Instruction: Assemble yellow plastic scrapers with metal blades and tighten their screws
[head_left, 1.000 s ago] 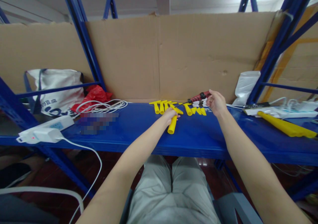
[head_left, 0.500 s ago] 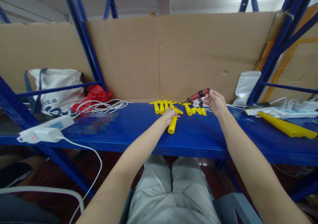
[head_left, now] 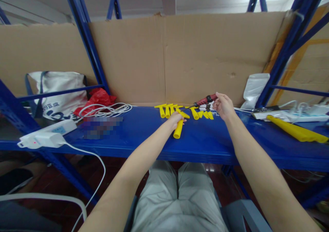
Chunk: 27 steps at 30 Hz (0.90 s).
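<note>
Near the middle of the blue shelf, my left hand is closed around a yellow T-shaped piece, its thick tube pointing toward me. My right hand pinches the back end of a red and black screwdriver. The screwdriver's thin shaft slants down and left toward the top of the held piece; whether the tip touches it is too small to tell. Several yellow T-shaped pieces stand behind my left hand. Another one lies right of it, beside several small yellow pieces.
A cardboard panel backs the blue shelf. At left are a white bag, a red plastic bag, coiled white cable and a power strip. A long yellow object lies at right.
The screwdriver handle has dipped slightly, and the fingers of my right hand have shifted a little on its end. My left hand and the yellow piece look unmoved.
</note>
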Tool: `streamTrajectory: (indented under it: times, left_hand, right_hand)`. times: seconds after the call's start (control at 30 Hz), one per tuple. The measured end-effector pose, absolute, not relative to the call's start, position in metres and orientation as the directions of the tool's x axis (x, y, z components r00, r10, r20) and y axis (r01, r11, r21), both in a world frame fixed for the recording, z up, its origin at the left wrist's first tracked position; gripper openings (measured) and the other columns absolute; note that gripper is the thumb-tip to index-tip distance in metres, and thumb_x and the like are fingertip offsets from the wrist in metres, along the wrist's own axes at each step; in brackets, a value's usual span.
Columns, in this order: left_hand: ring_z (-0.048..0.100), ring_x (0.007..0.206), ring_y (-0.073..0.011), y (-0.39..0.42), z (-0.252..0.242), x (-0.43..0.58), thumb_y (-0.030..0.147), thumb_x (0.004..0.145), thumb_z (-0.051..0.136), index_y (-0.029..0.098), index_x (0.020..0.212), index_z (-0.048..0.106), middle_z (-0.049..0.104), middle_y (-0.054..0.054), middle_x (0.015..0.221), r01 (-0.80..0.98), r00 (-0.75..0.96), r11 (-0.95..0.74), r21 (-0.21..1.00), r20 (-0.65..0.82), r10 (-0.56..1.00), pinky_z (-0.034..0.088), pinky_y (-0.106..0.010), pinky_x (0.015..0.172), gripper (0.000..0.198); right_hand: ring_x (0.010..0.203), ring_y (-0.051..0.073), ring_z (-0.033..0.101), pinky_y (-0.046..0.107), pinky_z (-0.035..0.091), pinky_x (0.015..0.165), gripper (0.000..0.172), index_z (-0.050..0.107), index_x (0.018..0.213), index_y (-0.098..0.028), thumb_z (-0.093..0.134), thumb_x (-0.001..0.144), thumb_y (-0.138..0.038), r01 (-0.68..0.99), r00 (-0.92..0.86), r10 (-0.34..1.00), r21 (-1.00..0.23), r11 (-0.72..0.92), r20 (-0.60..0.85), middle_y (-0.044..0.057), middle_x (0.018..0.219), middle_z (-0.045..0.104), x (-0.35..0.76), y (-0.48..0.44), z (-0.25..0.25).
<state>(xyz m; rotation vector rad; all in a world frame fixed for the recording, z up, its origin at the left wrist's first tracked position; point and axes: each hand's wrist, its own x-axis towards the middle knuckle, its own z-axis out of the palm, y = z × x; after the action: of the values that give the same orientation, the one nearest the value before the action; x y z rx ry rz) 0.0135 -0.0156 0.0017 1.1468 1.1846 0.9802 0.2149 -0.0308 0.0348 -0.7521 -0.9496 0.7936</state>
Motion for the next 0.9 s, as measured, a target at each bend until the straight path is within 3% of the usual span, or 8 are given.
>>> streamTrajectory:
  times: [0.47,0.73,0.9]
  left_hand:
    - [0.063,0.062,-0.0109,-0.0107,-0.0012,0.0135,-0.008,0.072,0.047,0.017,0.100,0.051,0.065,-0.004,0.092,0.022,0.166,0.160,0.987,-0.161,0.973,0.045,-0.021,0.054,0.038]
    - [0.064,0.063,-0.0116,-0.0126,-0.0004,0.0137,-0.005,0.072,0.053,0.018,0.099,0.051,0.065,-0.003,0.091,0.021,0.147,0.157,0.987,-0.158,0.976,0.046,-0.021,0.054,0.036]
    - [0.064,0.065,-0.0118,-0.0134,0.0001,0.0133,-0.007,0.073,0.048,0.017,0.099,0.051,0.066,-0.004,0.092,0.038,0.148,0.150,0.988,-0.154,0.977,0.047,-0.022,0.055,0.035]
  right_hand:
    - [0.031,0.004,0.032,0.016,0.029,0.031,0.033,0.058,0.070,-0.019,0.074,0.067,-0.047,-0.202,0.335,0.835,-0.832,0.517,0.438,-0.011,0.037,0.033,0.2176,-0.0285,0.0334]
    - [0.037,0.006,0.045,0.015,0.034,0.035,0.031,0.057,0.073,-0.019,0.072,0.071,-0.046,-0.221,0.248,0.861,-0.839,0.497,0.444,-0.007,0.045,0.049,0.2154,-0.0348,0.0369]
    - [0.037,0.006,0.045,0.016,0.034,0.035,0.033,0.052,0.070,-0.020,0.073,0.071,-0.046,-0.216,0.232,0.860,-0.838,0.501,0.454,-0.007,0.046,0.049,0.2160,-0.0344,0.0362]
